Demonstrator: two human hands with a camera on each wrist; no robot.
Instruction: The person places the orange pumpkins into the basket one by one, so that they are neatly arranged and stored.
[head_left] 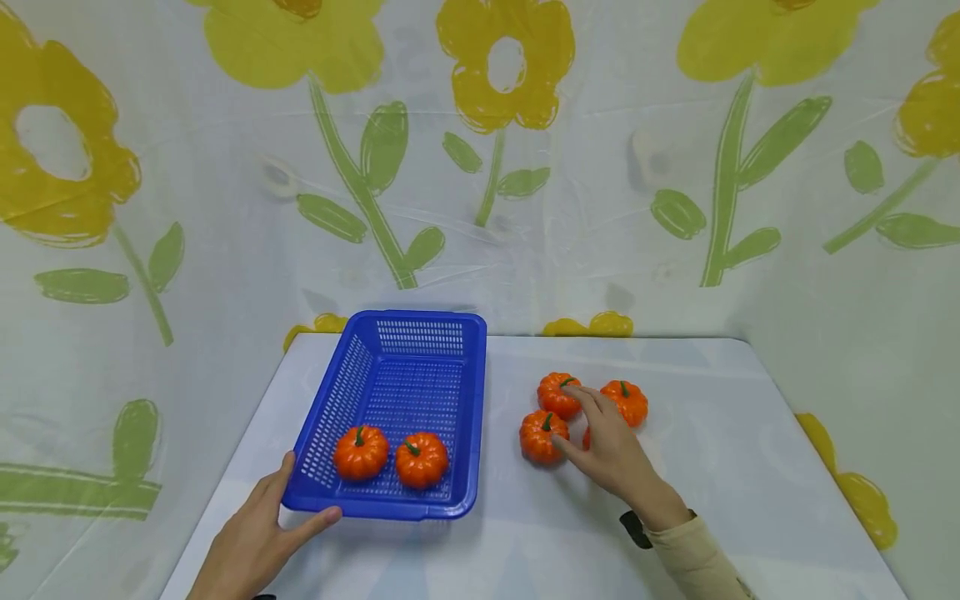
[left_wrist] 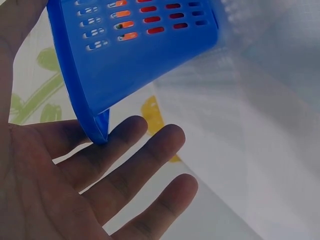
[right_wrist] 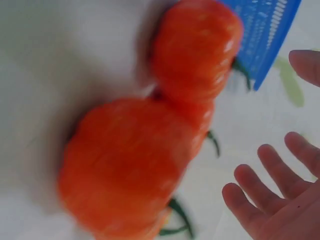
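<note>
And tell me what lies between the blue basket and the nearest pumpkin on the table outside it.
Only bare tabletop lies between the blue basket and the nearest outside pumpkin; the head view shows that stretch.

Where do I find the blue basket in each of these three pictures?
Head: the blue basket sits left of centre.
Left wrist: the blue basket runs along the top, from left to past centre.
Right wrist: only part shows, at the top, right of centre.
Shared landmark: the green plant print.
</note>
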